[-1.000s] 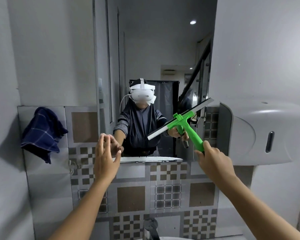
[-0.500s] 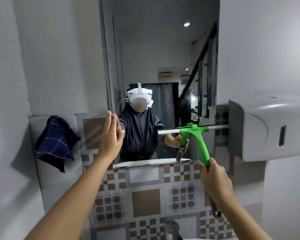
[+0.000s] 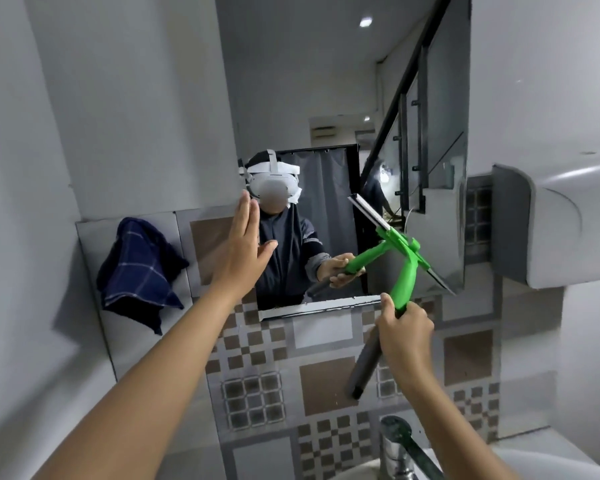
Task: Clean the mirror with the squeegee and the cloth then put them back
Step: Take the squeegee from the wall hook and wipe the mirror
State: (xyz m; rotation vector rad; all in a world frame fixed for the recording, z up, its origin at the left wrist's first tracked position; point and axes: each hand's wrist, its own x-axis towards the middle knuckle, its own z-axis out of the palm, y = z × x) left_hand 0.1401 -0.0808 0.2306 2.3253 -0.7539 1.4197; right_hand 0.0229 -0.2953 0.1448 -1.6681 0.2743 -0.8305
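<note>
- Your right hand (image 3: 405,336) is wrapped tight around the handle of the green squeegee (image 3: 403,251), below the lower right corner of the mirror (image 3: 326,98).
- The squeegee's blade lies against the mirror's lower right part, now tilted steeply, its upper end toward the mirror's middle and its lower end at the right edge; half a second ago it lay level across the glass.
- The grey end of the handle sticks out under your fist, pointing down toward the tap (image 3: 395,448) below the mirror.
- Your left hand (image 3: 245,242) is empty, fingers straight and close together, thumb out to the side. It is raised at the mirror's left edge, higher than before; whether the palm touches the glass cannot be told.
- The dark blue checked cloth (image 3: 137,271) hangs on the tiled wall (image 3: 323,379) left of the mirror, well apart from both hands, in the same place as earlier.
- The white dispenser (image 3: 561,226) sits on the wall just to the right of the mirror.
- The view has tipped since the earlier frame: more of the mirror's upper part shows, and the tap and the basin rim (image 3: 551,462) have come into sight under the mirror.
</note>
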